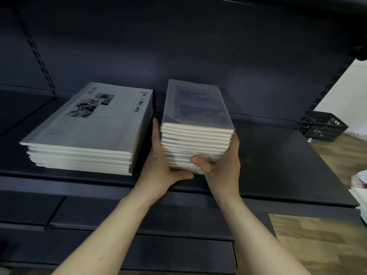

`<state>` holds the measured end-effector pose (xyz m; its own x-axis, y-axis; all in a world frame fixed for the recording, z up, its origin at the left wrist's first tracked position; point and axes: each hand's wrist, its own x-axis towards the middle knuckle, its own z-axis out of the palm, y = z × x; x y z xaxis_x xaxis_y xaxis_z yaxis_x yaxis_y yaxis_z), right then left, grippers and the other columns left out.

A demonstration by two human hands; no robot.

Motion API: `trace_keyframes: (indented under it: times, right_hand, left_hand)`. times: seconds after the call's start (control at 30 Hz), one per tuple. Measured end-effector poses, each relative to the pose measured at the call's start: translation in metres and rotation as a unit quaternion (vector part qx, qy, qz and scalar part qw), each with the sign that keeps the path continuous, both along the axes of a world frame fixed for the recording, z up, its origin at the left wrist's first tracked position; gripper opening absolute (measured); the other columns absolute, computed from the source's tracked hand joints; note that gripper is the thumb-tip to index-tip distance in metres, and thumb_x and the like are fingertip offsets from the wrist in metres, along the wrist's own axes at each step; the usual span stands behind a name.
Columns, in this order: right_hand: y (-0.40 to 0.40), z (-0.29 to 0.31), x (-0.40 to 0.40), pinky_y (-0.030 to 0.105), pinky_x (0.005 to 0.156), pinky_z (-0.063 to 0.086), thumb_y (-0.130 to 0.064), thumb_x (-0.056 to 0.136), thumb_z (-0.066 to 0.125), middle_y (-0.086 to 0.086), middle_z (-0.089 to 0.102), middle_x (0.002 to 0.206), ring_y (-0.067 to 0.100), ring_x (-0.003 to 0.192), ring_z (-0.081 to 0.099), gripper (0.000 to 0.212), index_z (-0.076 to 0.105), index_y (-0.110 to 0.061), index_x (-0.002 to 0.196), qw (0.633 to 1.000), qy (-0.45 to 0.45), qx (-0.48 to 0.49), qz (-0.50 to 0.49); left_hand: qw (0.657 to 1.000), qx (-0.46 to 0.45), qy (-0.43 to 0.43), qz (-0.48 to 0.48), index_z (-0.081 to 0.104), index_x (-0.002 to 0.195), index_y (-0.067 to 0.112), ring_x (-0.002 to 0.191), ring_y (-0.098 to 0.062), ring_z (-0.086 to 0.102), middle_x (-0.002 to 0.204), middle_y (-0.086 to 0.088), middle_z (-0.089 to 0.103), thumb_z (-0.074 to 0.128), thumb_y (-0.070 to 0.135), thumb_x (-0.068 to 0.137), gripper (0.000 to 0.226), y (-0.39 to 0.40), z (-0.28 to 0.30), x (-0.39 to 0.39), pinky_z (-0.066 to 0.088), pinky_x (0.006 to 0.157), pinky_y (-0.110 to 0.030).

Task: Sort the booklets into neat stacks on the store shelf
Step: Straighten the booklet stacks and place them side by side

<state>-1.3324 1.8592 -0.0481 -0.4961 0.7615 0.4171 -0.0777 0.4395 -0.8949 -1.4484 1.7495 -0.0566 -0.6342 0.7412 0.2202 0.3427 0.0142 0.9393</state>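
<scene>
A tall stack of booklets with a blue picture cover (195,108) stands near the middle of the dark shelf (278,155). My left hand (161,161) presses flat against its left side, thumb under the front edge. On the stack's right side my right hand (220,165) clasps it, thumb across the front of the lower booklets. Just to the left lies a wider stack of grey-covered booklets (89,126) with small photos and the words "Time Memory". A narrow gap separates the two stacks.
The shelf's back panel (178,46) rises behind the stacks, with slotted uprights (35,50) at left and right. A black plastic crate (323,127) sits on the wooden floor at far right. White paper items (360,193) show at the right edge. A lower shelf (119,215) lies beneath.
</scene>
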Motion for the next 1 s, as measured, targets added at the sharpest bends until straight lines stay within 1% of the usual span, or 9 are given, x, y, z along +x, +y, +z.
trace_keyframes:
  times: [0.1,0.2,0.27,0.37,0.53,0.7,0.8,0.9,1.0]
  right_hand:
    - [0.0,0.0,-0.001,0.007,0.094,0.043,-0.031,0.058,0.095,-0.021,0.055,0.131,-0.004,0.122,0.052,0.1,0.033,-0.047,0.134,1.0,0.001,0.003,-0.009]
    - [0.0,0.0,-0.002,0.006,0.093,0.042,-0.035,0.057,0.095,-0.02,0.055,0.131,-0.004,0.122,0.052,0.1,0.034,-0.048,0.134,1.0,0.008,0.002,-0.016]
    - [-0.001,0.0,-0.004,0.008,0.096,0.043,-0.038,0.057,0.093,-0.021,0.055,0.132,-0.004,0.123,0.051,0.101,0.034,-0.044,0.138,1.0,0.007,0.005,-0.028]
    - [0.001,-0.002,-0.011,0.012,0.098,0.045,-0.038,0.063,0.091,-0.019,0.055,0.133,-0.004,0.122,0.052,0.101,0.033,-0.036,0.145,0.999,0.005,-0.008,-0.049]
    - [0.015,-0.005,-0.024,0.004,0.088,0.044,-0.026,0.069,0.09,-0.019,0.058,0.126,-0.008,0.113,0.055,0.094,0.034,-0.032,0.144,0.998,0.011,-0.031,-0.058]
    - [0.037,-0.003,-0.034,0.001,0.08,0.044,-0.027,0.07,0.09,-0.017,0.06,0.121,-0.012,0.106,0.057,0.089,0.037,-0.024,0.142,0.998,0.0,-0.034,-0.057]
    - [0.043,-0.004,-0.038,0.0,0.079,0.044,-0.026,0.069,0.09,-0.017,0.062,0.117,-0.015,0.102,0.057,0.087,0.039,-0.025,0.139,0.998,-0.005,-0.034,-0.052]
    - [0.044,-0.004,-0.038,0.007,0.086,0.048,-0.027,0.068,0.091,-0.014,0.062,0.12,-0.009,0.106,0.059,0.089,0.038,-0.026,0.14,0.998,0.001,-0.028,-0.057]
    - [0.038,-0.004,-0.037,0.026,0.104,0.048,-0.024,0.067,0.091,-0.009,0.051,0.141,0.001,0.126,0.052,0.11,0.022,-0.026,0.153,0.994,0.067,-0.045,-0.076]
  left_hand:
    - [1.0,-0.004,0.006,-0.012,-0.024,0.14,0.061,0.132,0.016,0.032,0.153,0.03,0.024,0.091,0.006,0.063,0.148,-0.001,-0.002,-0.003,0.035,0.1,-0.007]
    - [1.0,0.001,0.015,-0.005,-0.01,0.149,0.052,0.131,0.007,0.04,0.149,0.024,0.035,0.09,0.005,0.063,0.14,0.001,-0.004,-0.005,0.041,0.106,-0.021]
    - [1.0,0.001,0.018,-0.004,-0.006,0.15,0.05,0.128,0.007,0.043,0.146,0.024,0.04,0.089,0.004,0.063,0.137,0.002,-0.004,-0.006,0.045,0.102,-0.018]
    - [1.0,-0.001,0.014,0.0,-0.005,0.15,0.049,0.125,0.008,0.045,0.142,0.024,0.043,0.089,0.002,0.063,0.136,0.009,-0.003,-0.01,0.044,0.094,-0.007]
    - [1.0,0.003,0.012,0.001,-0.002,0.151,0.046,0.121,0.012,0.044,0.14,0.025,0.043,0.089,0.002,0.062,0.135,0.026,-0.001,-0.02,0.04,0.086,0.001]
    - [0.999,0.029,0.016,-0.003,0.003,0.153,0.041,0.129,-0.003,0.045,0.145,0.015,0.043,0.089,-0.002,0.058,0.136,0.049,-0.001,-0.033,0.048,0.092,-0.011]
    - [0.999,0.039,0.013,0.012,0.004,0.153,0.044,0.127,-0.004,0.048,0.144,0.014,0.044,0.091,-0.001,0.055,0.139,0.056,-0.003,-0.036,0.052,0.089,-0.015]
    - [0.998,0.043,0.025,0.045,0.001,0.153,0.046,0.125,-0.003,0.05,0.144,0.013,0.046,0.094,0.003,0.054,0.142,0.057,-0.004,-0.033,0.051,0.088,-0.012]
    - [0.998,0.043,0.025,0.044,-0.007,0.153,0.042,0.124,0.003,0.049,0.142,0.016,0.048,0.094,0.009,0.058,0.143,0.056,-0.004,-0.028,0.043,0.096,-0.009]
